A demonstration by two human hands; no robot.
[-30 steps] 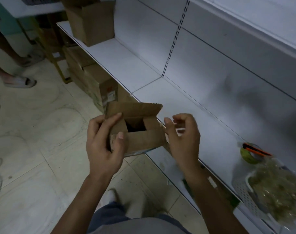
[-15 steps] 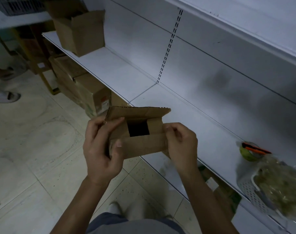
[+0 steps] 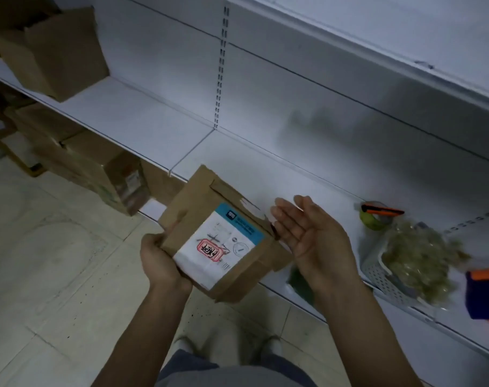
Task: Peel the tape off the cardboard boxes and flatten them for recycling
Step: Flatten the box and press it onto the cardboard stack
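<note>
Fig.: L hand grips the small cardboard box at its near-left corner, held in the air before the shelf edge, shipping label up, prob. to check that face for tape. R hand is flat with fingers straight, beside the box's right edge, holding nothing. Vs 0.5 s ago: box flipped from flap side; R hand released.

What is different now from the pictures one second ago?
The box was turned: its label now faces the camera. The right-hand grip let go and is open, palm up, beside it. The left-hand grip still holds it. Tape roll and basket stayed on the shelf.
</note>
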